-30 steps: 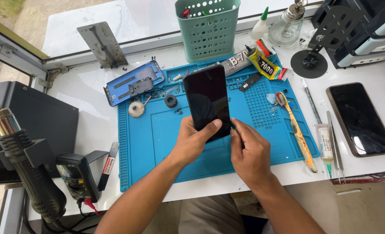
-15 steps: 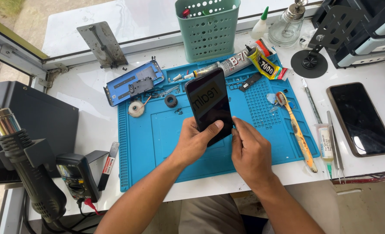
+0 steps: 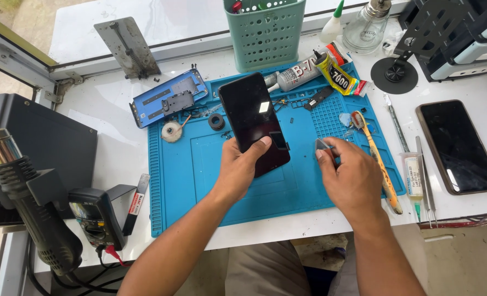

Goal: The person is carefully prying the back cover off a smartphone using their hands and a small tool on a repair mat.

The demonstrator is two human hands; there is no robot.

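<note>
The left hand (image 3: 242, 167) clamps the black phone (image 3: 254, 123) from below, thumb on the glass, above the centre of the blue mat (image 3: 188, 181). The right hand (image 3: 353, 178), right of the phone, pinches a small triangular pick (image 3: 321, 145).

Risk: a one-handed grip may let the phone tilt and drop onto the mat; careless prying may crack the glass.

Count: two phones, counting the second phone (image 3: 457, 145) right of the mat; one blue back cover (image 3: 166, 98) at its upper-left corner; two adhesive tubes (image 3: 295, 74).
</note>
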